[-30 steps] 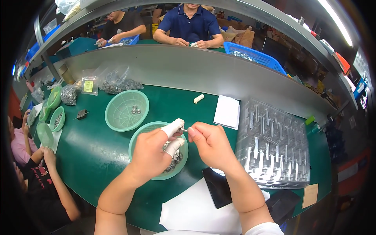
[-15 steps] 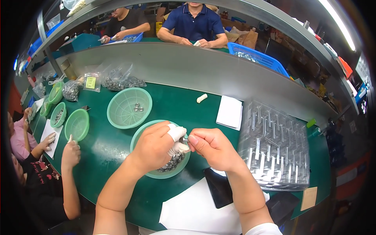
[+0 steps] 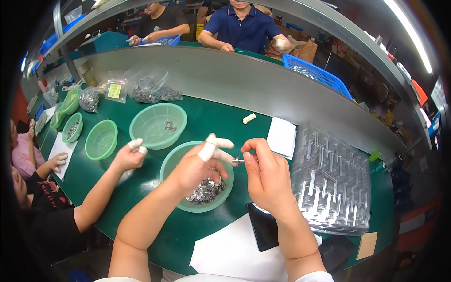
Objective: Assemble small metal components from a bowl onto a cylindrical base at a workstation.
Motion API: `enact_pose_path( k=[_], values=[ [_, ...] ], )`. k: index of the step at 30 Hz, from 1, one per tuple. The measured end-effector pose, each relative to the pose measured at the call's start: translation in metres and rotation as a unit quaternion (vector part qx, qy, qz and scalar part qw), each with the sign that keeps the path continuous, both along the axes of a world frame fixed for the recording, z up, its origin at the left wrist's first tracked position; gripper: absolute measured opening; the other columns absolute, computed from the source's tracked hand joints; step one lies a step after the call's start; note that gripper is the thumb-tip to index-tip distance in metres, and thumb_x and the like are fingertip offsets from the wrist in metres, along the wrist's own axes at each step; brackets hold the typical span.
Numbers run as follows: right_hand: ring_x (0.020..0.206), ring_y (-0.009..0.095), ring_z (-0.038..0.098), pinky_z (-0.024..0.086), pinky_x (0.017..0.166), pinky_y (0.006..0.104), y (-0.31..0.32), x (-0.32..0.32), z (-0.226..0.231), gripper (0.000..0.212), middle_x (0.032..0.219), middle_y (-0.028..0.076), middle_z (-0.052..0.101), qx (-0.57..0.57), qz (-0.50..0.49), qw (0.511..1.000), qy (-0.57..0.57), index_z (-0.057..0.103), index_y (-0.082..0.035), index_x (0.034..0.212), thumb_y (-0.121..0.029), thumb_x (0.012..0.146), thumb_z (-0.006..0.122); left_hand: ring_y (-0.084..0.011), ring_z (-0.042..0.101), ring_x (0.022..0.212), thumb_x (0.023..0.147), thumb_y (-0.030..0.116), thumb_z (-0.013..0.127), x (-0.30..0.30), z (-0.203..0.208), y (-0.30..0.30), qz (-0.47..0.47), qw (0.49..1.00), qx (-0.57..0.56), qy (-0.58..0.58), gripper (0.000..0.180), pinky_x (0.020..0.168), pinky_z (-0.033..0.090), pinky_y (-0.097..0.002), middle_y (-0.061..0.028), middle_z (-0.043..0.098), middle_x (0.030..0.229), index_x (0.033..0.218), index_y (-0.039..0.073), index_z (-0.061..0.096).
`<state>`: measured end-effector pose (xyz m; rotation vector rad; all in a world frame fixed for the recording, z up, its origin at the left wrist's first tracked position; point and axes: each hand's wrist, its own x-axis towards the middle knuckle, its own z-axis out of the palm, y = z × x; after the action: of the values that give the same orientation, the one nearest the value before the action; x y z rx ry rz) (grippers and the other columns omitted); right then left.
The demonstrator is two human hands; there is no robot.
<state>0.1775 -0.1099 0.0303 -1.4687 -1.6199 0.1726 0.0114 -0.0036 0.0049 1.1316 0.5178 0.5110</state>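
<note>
My left hand (image 3: 199, 164), with white finger cots on two fingertips, and my right hand (image 3: 265, 174) meet above a green bowl (image 3: 170, 164) of several small silver metal parts (image 3: 206, 190). Between their fingertips they pinch a small metal pin (image 3: 240, 160), held level. A clear plastic tray (image 3: 331, 181) with rows of upright metal pins lies just right of my right hand.
A second green bowl (image 3: 152, 123) with a few parts sits behind. A co-worker's hand (image 3: 129, 155) with finger cots reaches in from the left near a smaller green bowl (image 3: 99, 138). White paper (image 3: 282, 136), a black phone (image 3: 263, 225), bags of parts (image 3: 150, 89) and a grey divider wall (image 3: 263, 84) surround the green table.
My hands rose slightly off the bowl and now hold the pin between them. The co-worker's arm at the left has reached farther in, toward my bowl.
</note>
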Motion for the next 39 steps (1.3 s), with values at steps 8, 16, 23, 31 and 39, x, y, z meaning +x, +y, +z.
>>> enact_pose_path(
  k=[8,16,23,31,39],
  values=[
    [0.065,0.028,0.068,0.053,0.059,0.0327,0.009,-0.008,-0.004,0.008,0.081,0.014,0.066,0.075,0.03,0.992,-0.095,0.062,0.0,0.101,0.003,0.094,0.061,-0.0238,0.068,0.09,0.109,0.049,0.04,0.01,-0.03,-0.005,-0.085,0.961,-0.24,-0.112,0.05,0.08,0.057,-0.0353,-0.015,0.061,0.115,0.125,0.004,0.055],
    [0.065,0.026,0.069,0.052,0.058,0.0317,0.0,-0.01,0.005,0.012,0.081,0.012,0.067,0.106,0.023,0.993,-0.053,0.063,0.001,0.099,0.006,0.088,0.064,-0.0185,0.066,0.086,0.109,0.049,0.041,0.011,-0.022,-0.008,-0.103,0.961,-0.233,-0.105,0.048,0.076,0.055,-0.0314,-0.0093,0.063,0.112,0.122,0.007,0.059],
    [0.061,0.02,0.066,0.049,0.055,0.0299,0.002,-0.01,0.002,0.007,0.076,0.012,0.066,0.082,-0.006,0.996,-0.026,0.065,-0.001,0.098,0.003,0.092,0.064,-0.0172,0.065,0.081,0.109,0.044,0.043,0.012,-0.029,-0.007,-0.101,0.953,-0.257,-0.121,0.04,0.072,0.054,-0.0303,-0.0106,0.063,0.113,0.118,0.008,0.059],
    [0.054,0.004,0.039,0.028,0.05,0.0236,-0.004,-0.005,0.01,0.011,0.063,-0.002,0.051,0.048,0.021,0.996,0.07,0.064,0.0,0.095,-0.007,0.101,0.059,-0.015,0.064,0.087,0.103,0.014,0.055,-0.004,-0.028,0.01,0.03,0.984,-0.122,-0.127,0.026,0.081,0.053,-0.0292,-0.008,0.068,0.115,0.127,0.004,0.059],
    [0.054,0.006,0.038,0.03,0.05,0.0249,-0.008,-0.007,0.017,0.007,0.061,-0.001,0.047,-0.003,0.066,0.994,0.09,0.064,-0.001,0.097,-0.005,0.101,0.059,-0.0167,0.063,0.097,0.101,0.012,0.054,-0.17,-0.045,0.122,0.371,0.906,0.178,0.102,0.032,0.088,0.051,-0.0311,-0.0124,0.067,0.122,0.13,0.001,0.059]
  ],
)
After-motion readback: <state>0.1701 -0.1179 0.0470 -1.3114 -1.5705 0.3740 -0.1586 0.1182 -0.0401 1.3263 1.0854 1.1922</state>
